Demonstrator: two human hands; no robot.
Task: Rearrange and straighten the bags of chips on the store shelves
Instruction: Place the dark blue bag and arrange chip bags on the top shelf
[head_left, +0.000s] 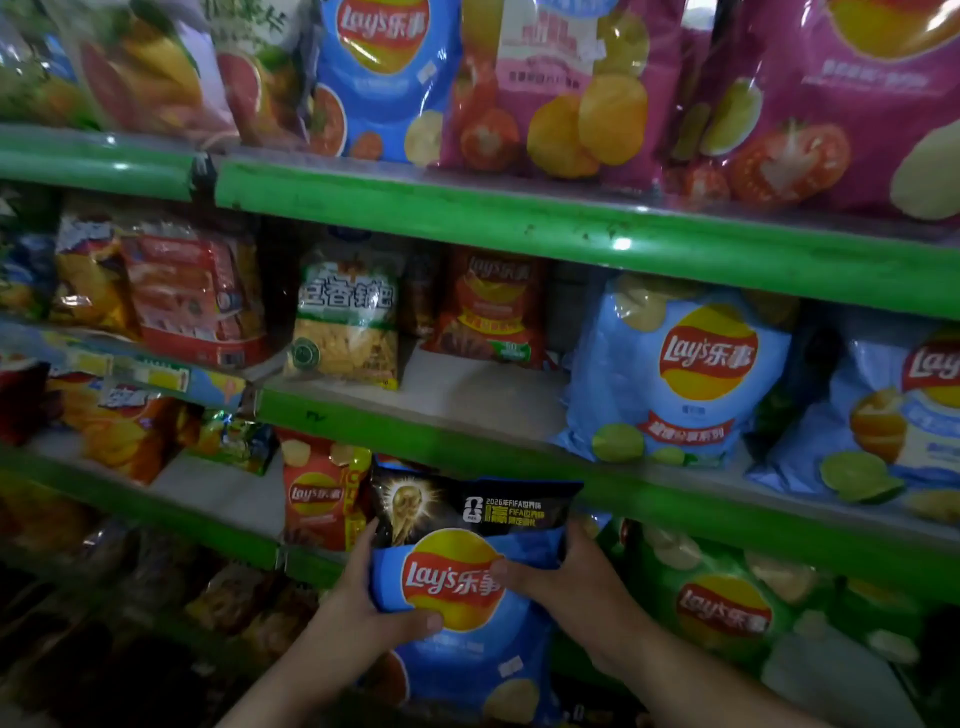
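Observation:
A blue Lay's chip bag with a black top band (467, 566) is held upright in front of the lower green shelf. My left hand (363, 597) grips its left edge, thumb across the front near the logo. My right hand (561, 571) grips its right edge, thumb on the logo. An orange Lay's bag (317, 499) stands just behind it to the left, and a green Lay's bag (722, 608) leans to its right.
Green shelves (519, 223) run across the view in several tiers. Light blue Lay's bags (675, 374) stand on the middle shelf at right, an orange bag (488, 312) and a green-white snack bag (345, 317) further back. Pink tomato bags (810, 104) fill the top shelf.

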